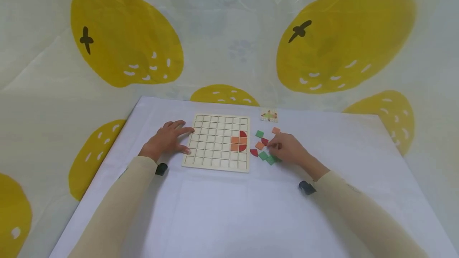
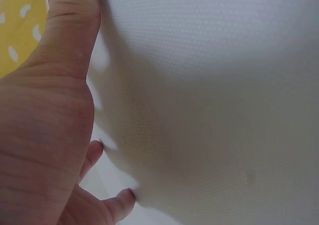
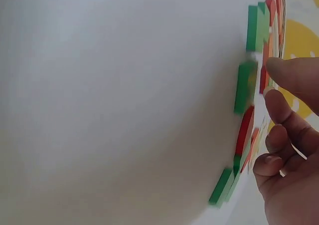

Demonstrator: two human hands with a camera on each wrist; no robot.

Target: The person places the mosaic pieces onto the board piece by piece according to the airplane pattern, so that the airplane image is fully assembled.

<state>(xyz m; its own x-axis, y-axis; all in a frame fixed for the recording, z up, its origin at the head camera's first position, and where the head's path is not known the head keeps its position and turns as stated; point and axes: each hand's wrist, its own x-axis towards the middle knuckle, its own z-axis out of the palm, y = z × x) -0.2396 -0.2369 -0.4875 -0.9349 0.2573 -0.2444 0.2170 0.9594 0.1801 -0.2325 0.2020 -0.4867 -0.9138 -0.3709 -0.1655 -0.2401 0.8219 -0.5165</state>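
Note:
My left hand [image 1: 167, 141] lies with fingers spread at the left edge of a pale wooden grid board [image 1: 209, 162], its thumb and index finger touching the edge. In the left wrist view, that hand [image 2: 45, 120] shows its palm and spread fingers. My right hand [image 1: 288, 148] is right of the board, its fingers curled. Thumb and index finger pinch a red quarter-circle tile [image 1: 264, 141], seen edge-on between the fingertips of the right hand [image 3: 291, 130] in the right wrist view. Orange square tiles [image 1: 234, 140] and red quarter-circle tiles [image 1: 243, 134] sit on the board's right side.
Around the right hand lie several loose tiles: a green square [image 1: 259, 133], orange squares [image 1: 275, 130], a red quarter-circle [image 1: 254, 153] and more green squares [image 1: 263, 155]. A small pattern card [image 1: 269, 115] lies behind them. White cloth [image 1: 215, 210] covers the table.

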